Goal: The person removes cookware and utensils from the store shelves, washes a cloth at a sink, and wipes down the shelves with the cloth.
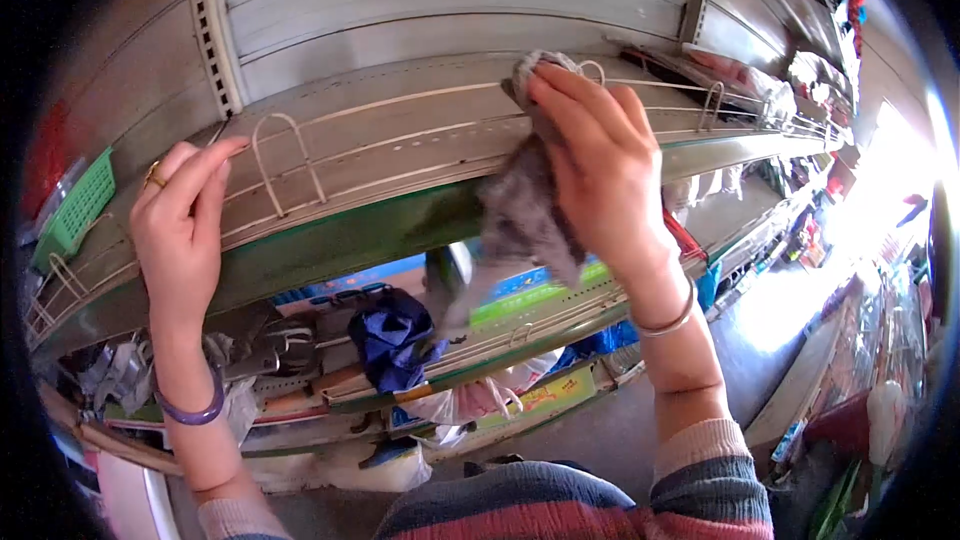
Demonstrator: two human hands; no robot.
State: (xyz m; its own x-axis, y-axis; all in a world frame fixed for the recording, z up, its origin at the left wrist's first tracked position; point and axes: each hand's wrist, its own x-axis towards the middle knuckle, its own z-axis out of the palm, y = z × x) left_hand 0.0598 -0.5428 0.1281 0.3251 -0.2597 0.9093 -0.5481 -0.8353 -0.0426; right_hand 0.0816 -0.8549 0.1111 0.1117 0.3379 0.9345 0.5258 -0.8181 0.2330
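My right hand point(600, 155) is closed around a crumpled grey cloth point(525, 205). The bunched top of the cloth is at the top wire of a shelf guard point(400, 102), and its lower end hangs in front of the green-edged shelf front point(360, 225). Further left, my left hand point(185, 225) has its fingers bent over the same wire guard, beside an upright wire loop point(285, 165). Its fingertips meet the wire; part of the grip is hidden. The metal shelf board point(400, 145) lies behind the guard.
A green plastic basket point(78, 208) stands at the far left. Lower shelves hold a dark blue fabric bundle point(390, 335) and several packages. Plastic-wrapped goods point(780, 95) lie at the shelf's right end. More goods point(870, 340) line the aisle floor point(745, 340) on the right.
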